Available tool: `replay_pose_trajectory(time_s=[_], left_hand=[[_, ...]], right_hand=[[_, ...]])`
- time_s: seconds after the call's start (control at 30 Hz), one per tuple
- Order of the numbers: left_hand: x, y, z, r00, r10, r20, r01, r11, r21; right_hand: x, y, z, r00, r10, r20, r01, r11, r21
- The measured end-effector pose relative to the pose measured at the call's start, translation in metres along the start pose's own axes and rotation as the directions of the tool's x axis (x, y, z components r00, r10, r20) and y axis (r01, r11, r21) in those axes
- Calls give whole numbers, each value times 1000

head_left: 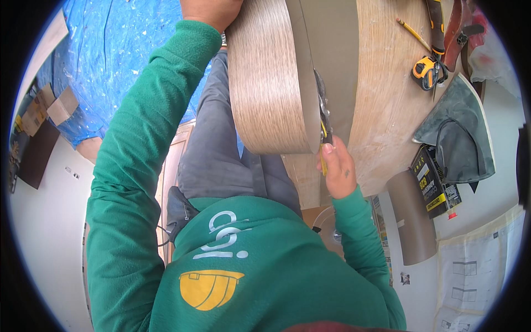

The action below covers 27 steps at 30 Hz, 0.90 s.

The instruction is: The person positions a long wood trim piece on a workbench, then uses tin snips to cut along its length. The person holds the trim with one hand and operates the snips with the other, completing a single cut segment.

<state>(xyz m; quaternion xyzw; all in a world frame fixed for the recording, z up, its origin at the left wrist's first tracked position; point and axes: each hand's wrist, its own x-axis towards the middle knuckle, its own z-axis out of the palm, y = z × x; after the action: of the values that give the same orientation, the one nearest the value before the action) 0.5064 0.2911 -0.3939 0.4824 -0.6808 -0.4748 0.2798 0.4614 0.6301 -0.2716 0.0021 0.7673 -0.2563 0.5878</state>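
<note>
A wood-grain laminate sheet (268,83) curls up in front of me, with its plain grey-brown back (332,33) showing to the right. My right hand (338,166) is closed round yellow-handled metal snips (323,108). Their dark blades are at the sheet, in line with a thin dark line that runs away from me. At the top edge, my left hand (210,12) is against the left side of the curled sheet. Its fingers are out of the picture or hidden, so their grip does not show.
A wooden board (381,83) lies under the sheet. At the far right are a tape measure (425,72), a pencil (414,34) and a dark grey-green cloth-like piece (459,133). A black box (434,182) and a brown curved sheet (410,221) are nearer. Blue plastic sheeting (119,50) covers the far left.
</note>
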Motion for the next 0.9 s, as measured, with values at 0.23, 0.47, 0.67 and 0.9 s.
replay_pose_trajectory(time_s=[0.23, 0.47, 0.67, 0.9], left_hand=[[0, -2, 0, 1000, -13, 7, 13, 1000, -5], [-1, 1, 1, 1000, -9, -5, 9, 1000, -14], [0, 1, 0, 1000, -9, -8, 9, 1000, -5], [-1, 2, -1, 1000, -12, 8, 13, 999, -33]], right_hand=[[1, 9, 0, 1000, 10, -4, -10, 1000, -3], [1, 2, 1, 1000, -6, -12, 6, 1000, 20], [2, -7, 1, 1000, -5, -5, 5, 999, 41], [3, 0, 0, 999, 30, 12, -30, 999, 32]])
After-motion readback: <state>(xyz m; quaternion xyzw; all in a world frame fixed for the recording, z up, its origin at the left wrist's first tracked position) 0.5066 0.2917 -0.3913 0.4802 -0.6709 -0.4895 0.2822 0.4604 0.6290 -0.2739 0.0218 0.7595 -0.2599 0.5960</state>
